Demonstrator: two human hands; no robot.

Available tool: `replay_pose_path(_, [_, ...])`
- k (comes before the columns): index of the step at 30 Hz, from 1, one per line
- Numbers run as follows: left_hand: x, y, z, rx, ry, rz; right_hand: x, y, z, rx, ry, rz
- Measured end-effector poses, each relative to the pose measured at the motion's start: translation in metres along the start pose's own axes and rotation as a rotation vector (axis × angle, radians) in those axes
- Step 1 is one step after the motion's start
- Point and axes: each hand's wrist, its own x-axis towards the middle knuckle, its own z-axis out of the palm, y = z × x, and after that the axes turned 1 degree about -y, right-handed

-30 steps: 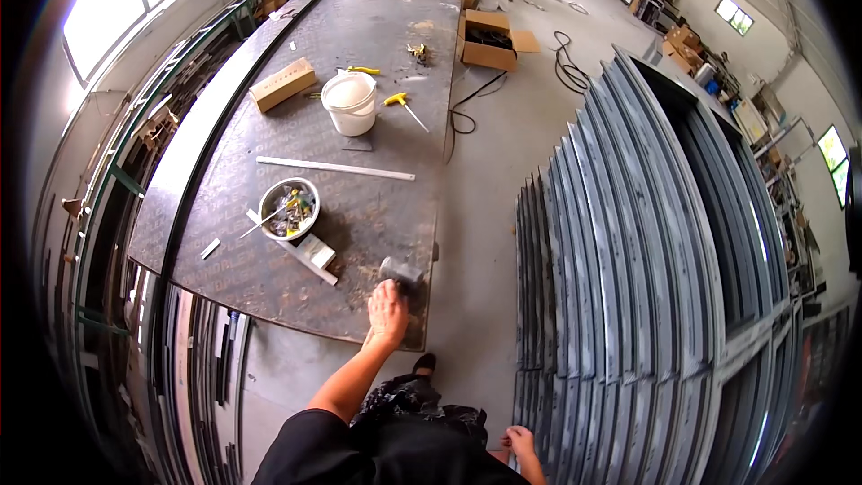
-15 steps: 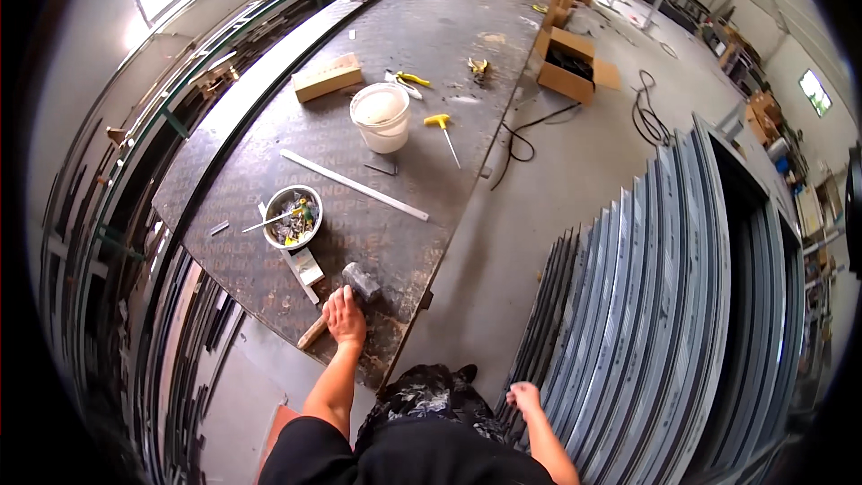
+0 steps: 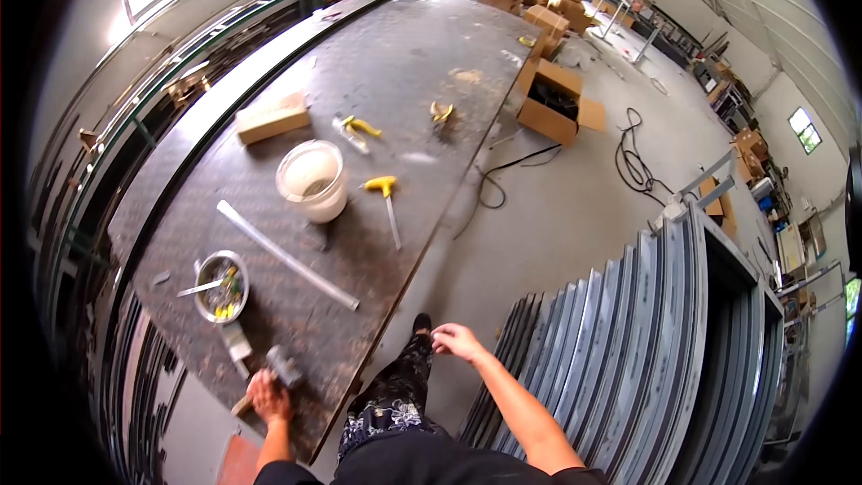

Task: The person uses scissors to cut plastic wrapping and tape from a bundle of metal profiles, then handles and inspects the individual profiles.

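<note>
My left hand (image 3: 271, 398) is wrapped over the wooden handle of a hammer (image 3: 284, 366), which lies at the near corner of the workbench. Its heavy grey head shows just beyond my fingers, and the handle's end pokes out below them. My right hand (image 3: 456, 342) hangs in the air off the bench's right side, its fingers loosely bent and holding nothing. A white bowl (image 3: 222, 287) of small hardware and yellow-handled tools stands beyond the hammer. Beside the bowl lies a pale flat metal piece (image 3: 236, 344).
A white bucket (image 3: 312, 181), a yellow T-handle tool (image 3: 382, 187), yellow-handled pliers (image 3: 362, 127), a long pale strip (image 3: 287, 256) and a cardboard-coloured block (image 3: 272, 118) lie on the workbench (image 3: 395, 45). Grey metal frames (image 3: 620, 341) stand stacked at right. Cable (image 3: 634, 162) coils on the floor.
The view has moved right and forward along the bench, with one foot stepped out. My right hand has risen and come forward. My left hand stays on the hammer.
</note>
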Motion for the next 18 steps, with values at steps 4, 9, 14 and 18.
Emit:
replay_pose_path(4, [-0.005, -0.016, 0.02, 0.104, 0.043, 0.064, 0.055, -0.034, -0.076, 0.085, 0.053, -0.007])
replay_pose_path(9, [0.014, -0.008, 0.005, 0.195, -0.143, 0.067, 0.1, -0.058, -0.197, -0.052, 0.321, 0.128])
replay_pose_path(14, [0.181, 0.098, -0.045, 0.36, -1.444, 0.077, 0.149, -0.102, -0.276, 0.114, 0.45, 0.21])
replay_pose_path(18, [0.308, 0.296, -0.08, -0.362, -1.046, 0.305, 0.194, -0.129, -0.325, 0.177, 0.363, 0.296])
